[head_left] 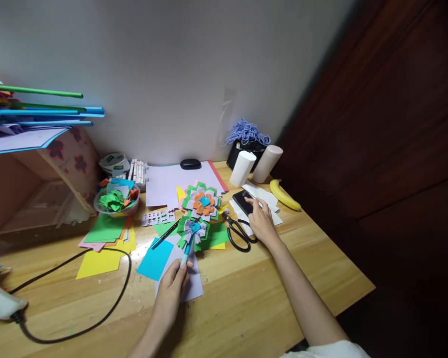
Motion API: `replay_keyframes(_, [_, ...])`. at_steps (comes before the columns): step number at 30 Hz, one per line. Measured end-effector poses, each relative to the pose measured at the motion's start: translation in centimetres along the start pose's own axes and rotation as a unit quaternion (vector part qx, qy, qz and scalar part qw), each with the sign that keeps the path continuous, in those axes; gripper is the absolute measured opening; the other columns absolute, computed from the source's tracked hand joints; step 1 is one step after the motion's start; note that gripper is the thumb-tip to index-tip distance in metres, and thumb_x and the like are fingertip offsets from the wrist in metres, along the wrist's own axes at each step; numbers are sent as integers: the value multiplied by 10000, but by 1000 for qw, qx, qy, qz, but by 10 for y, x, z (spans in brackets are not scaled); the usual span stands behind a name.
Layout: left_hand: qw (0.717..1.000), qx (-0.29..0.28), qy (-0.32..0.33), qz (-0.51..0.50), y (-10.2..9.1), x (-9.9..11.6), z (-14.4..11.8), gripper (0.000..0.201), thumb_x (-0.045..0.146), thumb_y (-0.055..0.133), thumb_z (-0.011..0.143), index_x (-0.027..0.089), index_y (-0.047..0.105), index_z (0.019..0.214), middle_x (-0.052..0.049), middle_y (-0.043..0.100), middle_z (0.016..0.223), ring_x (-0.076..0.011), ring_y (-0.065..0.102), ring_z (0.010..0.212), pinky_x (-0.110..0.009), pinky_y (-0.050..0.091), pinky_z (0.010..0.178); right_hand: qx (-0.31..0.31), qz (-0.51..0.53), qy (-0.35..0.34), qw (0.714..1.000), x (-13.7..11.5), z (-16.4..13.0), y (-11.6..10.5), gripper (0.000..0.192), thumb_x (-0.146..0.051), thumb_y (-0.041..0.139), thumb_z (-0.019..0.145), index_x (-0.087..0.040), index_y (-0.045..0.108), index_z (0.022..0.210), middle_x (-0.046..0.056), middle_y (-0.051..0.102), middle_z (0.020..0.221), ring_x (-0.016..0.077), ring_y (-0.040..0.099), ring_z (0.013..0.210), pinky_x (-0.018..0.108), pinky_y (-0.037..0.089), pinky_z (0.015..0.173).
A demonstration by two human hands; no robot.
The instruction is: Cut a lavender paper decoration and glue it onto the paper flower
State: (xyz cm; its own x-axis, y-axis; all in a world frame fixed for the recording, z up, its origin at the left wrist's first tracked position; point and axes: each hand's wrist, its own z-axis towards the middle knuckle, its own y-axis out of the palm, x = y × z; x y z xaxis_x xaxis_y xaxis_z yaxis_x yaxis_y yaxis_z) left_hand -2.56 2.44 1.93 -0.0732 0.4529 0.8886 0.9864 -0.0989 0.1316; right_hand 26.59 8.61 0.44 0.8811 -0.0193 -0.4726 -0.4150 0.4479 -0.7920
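Observation:
My left hand [173, 281] is closed round the blue stem of a paper flower [195, 228] with a green, lilac and blue head. A larger paper flower [205, 201] in green, pink and orange lies just beyond that head. My right hand [260, 219] rests at a black phone [242, 201], its index finger stretched onto the phone's surface and nothing gripped. Black-handled scissors [241, 236] lie beside that hand. A black pen [166, 234] and blue paper [155, 259] are left of the held flower.
A bowl of paper scraps [117, 206] stands at the left. A glue gun [2, 301] trails a black cable across the table [108, 330]. White rolls [242, 169], a banana [284, 195] and a box with purple yarn [246, 133] are at the back right.

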Motion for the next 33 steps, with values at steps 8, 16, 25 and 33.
replay_keyframes(8, [1000,-10,-13,-14,-3,4,2,566,635,677,547,129,578,781,91,283,501,-52,225,445,-182,124,415,36,115,-10,993,-21,3,-10,384,-104,373,795,-183,495,1151,100,580,1154,241,457,1128,424,382,963])
replay_keyframes(16, [998,42,21,-41,-13,14,8,577,638,646,574,136,542,838,103,267,501,-46,210,412,-178,134,395,-145,129,-69,979,-91,-6,27,95,-141,543,781,-210,604,756,27,645,818,216,533,856,392,404,844])
replay_keyframes(25, [998,30,7,-51,-12,12,6,554,638,626,595,148,529,835,106,248,493,-44,192,413,-178,130,392,-147,98,-101,979,-106,-22,54,69,-235,689,745,-210,627,733,37,621,757,232,512,814,330,419,701])
replay_keyframes(33, [998,23,6,-60,-11,9,6,547,633,624,598,149,514,827,109,245,490,-41,177,417,-183,107,397,-138,118,-119,976,-106,-25,58,84,-158,614,773,-218,612,715,43,618,744,240,514,795,349,429,689])
